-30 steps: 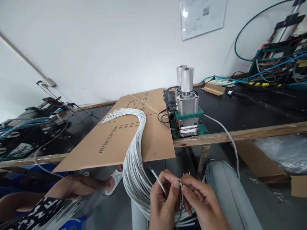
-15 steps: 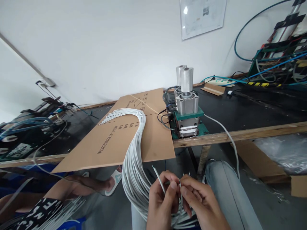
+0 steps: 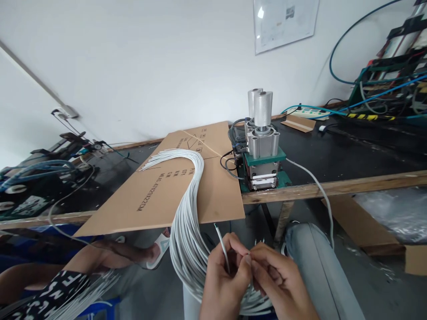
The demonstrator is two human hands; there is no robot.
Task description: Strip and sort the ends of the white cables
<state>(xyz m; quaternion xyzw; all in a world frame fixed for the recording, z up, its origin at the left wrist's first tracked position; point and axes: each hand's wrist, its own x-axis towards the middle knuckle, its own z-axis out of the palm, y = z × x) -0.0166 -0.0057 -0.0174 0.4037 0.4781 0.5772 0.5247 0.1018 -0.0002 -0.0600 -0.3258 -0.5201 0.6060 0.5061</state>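
My left hand (image 3: 227, 271) is closed, with one white cable (image 3: 221, 242) standing up between its fingers; a small greenish wire end shows at the cable's tip. My right hand (image 3: 278, 275) is pinched against the left one, thumb and forefinger on another white cable that passes down below them. The fingertips of both hands meet and hide that cable's end. Beneath and behind the hands, a thick bundle of white cables (image 3: 187, 213) curves from my lap up onto a flat cardboard sheet (image 3: 220, 195), its far ends fanned out to the left.
A small press with two silver cylinders (image 3: 263, 111) stands at the table's edge, right of the cardboard. Hoses and machinery (image 3: 396, 58) sit at the far right, more equipment (image 3: 36, 178) at the left. Another person's leg (image 3: 110, 255) and more cables (image 3: 90, 293) are at lower left.
My fingertips have closed together over the cable end that showed between them before. My left hand has tipped slightly to the right. The view has shifted a little.
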